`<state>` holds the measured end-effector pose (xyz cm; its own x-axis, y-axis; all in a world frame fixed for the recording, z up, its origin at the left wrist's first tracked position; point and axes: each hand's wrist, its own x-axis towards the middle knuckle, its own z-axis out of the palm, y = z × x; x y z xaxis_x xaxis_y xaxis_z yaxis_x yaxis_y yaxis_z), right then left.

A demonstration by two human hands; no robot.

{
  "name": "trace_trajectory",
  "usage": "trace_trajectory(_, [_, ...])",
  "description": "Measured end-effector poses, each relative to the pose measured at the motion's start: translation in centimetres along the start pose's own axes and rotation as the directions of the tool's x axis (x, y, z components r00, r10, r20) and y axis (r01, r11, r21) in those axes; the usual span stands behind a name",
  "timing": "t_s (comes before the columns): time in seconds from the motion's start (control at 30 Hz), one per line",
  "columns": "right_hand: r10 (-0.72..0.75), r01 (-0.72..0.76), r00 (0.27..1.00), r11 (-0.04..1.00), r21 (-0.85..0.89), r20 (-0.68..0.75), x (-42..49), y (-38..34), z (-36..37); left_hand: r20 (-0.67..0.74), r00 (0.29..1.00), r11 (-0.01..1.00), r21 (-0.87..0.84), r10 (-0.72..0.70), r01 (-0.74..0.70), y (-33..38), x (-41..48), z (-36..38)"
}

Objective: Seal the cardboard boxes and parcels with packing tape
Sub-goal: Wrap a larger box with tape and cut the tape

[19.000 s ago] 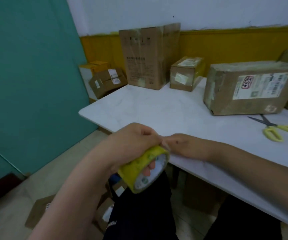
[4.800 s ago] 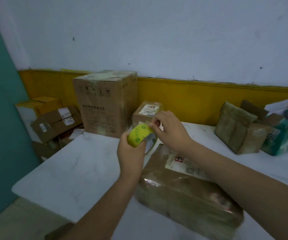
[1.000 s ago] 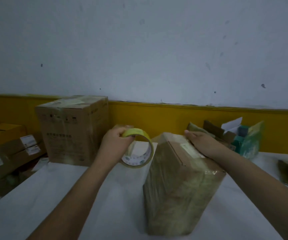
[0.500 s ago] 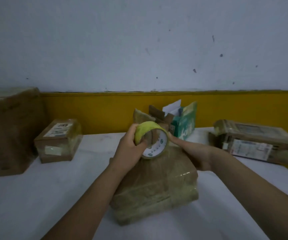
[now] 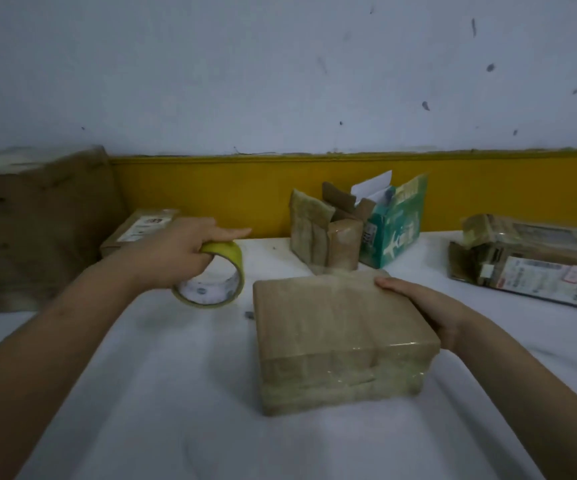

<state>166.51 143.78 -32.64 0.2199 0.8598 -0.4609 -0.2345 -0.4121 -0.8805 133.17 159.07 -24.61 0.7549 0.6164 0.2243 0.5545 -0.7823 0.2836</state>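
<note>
A large cardboard box (image 5: 20,230) stands at the far left of the white table (image 5: 141,393), against the wall with the yellow band (image 5: 211,192). Just right of it, near the wall, lies a small box (image 5: 138,228) with a white label on top, partly hidden behind the left hand (image 5: 172,258). That hand grips a roll of tape (image 5: 217,282), yellow on its outer face. Its fingers curl through the core and the forefinger is stretched out, pointing right. The roll is held on edge low over the table, and whether it touches the surface cannot be told. It is close to the left side of the parcel (image 5: 339,341) but apart from it. The parcel, a brown block wrapped in shiny clear tape, lies flat in the middle of the table. The two hands are well apart, one on each side of it. The right hand (image 5: 429,313) holds the parcel's right edge, fingers bent over the top near the far corner and palm against the side. Behind the parcel, by the wall, stands a huddle of small brown packets (image 5: 325,233) with a green carton (image 5: 398,226) touching them on the right. A long labelled package (image 5: 536,265) lies at the far right of the table.
</note>
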Motion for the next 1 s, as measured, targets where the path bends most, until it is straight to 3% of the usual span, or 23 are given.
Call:
trace_trajectory(0.1, [-0.016,0.016,1.000,1.000,-0.009,-0.011,0.2,0.2,0.1,0.106,0.992,0.995,0.076,-0.068,0.060,-3.2,-1.5,2.7])
trace_trajectory(0.17, [-0.021,0.021,1.000,1.000,-0.006,-0.002,0.2,0.4,0.4,0.139,0.989,0.998,0.033,-0.050,0.046,-3.5,-2.4,6.3])
trace_trajectory(0.3, [-0.045,0.046,0.999,0.998,0.033,-0.020,0.1,0.5,0.6,-0.024,0.999,0.993,-0.116,-0.031,0.028,-3.3,-2.4,9.7])
trace_trajectory(0.4, [-0.124,0.129,0.986,0.991,0.038,-0.108,0.3,0.2,1.2,-0.274,0.955,0.928,-0.373,-0.116,0.005,-3.1,-2.8,8.9])
trace_trajectory(0.47, [-0.164,0.178,0.978,0.978,0.107,-0.130,0.0,0.5,2.3,-0.429,0.836,0.734,-0.677,-0.342,-0.047,-2.3,-3.1,8.3])
trace_trajectory(0.53, [-0.158,0.164,0.987,0.953,0.256,-0.044,-0.3,1.4,3.8,-0.380,0.728,0.341,-0.916,-0.571,-0.211,-0.8,-2.9,8.1])
trace_trajectory(0.6, [-0.152,0.127,0.988,0.927,0.353,0.042,-0.6,2.5,5.6,-0.147,0.764,-0.140,-0.945,-0.628,-0.296,1.5,-2.4,8.2])
trace_trajectory(0.63, [-0.165,0.129,0.984,0.919,0.373,0.066,-0.4,2.8,6.4,-0.040,0.796,-0.310,-0.908,-0.604,-0.281,2.5,-2.2,8.1])
trace_trajectory(0.67, [-0.171,0.137,0.983,0.922,0.363,0.063,-0.2,3.1,7.1,0.032,0.811,-0.407,-0.876,-0.584,-0.259,3.2,-2.0,8.0])
trace_trajectory(0.7, [-0.172,0.149,0.984,0.942,0.302,0.051,-0.2,3.2,7.8,0.052,0.811,-0.436,-0.862,-0.583,-0.257,3.5,-1.8,8.0])
trace_trajectory(0.77, [-0.273,0.273,0.962,0.962,-0.024,-0.008,0.4,3.4,8.0,0.041,0.816,-0.459,-0.842,-0.576,-0.282,3.3,-1.6,7.4])
trace_trajectory(0.83, [-0.519,0.474,0.854,0.807,-0.352,-0.042,0.3,2.6,8.3,0.036,0.816,-0.441,-0.855,-0.577,-0.274,3.0,-1.3,6.1])
trace_trajectory(0.87, [-0.624,0.558,0.781,0.713,-0.425,-0.022,0.1,1.8,8.8,0.022,0.814,-0.410,-0.871,-0.580,-0.269,3.1,-1.1,5.3])
trace_trajectory(0.93, [-0.716,0.655,0.696,0.600,-0.459,0.057,-0.4,-0.4,10.6,-0.011,0.804,-0.326,-0.911,-0.594,-0.254,3.8,-0.3,4.2])
trace_trajectory(1.0, [-0.692,0.687,0.711,0.644,-0.337,0.125,-1.5,-2.6,12.9,-0.033,0.782,-0.237,-0.944,-0.622,-0.228,5.1,0.7,3.2])
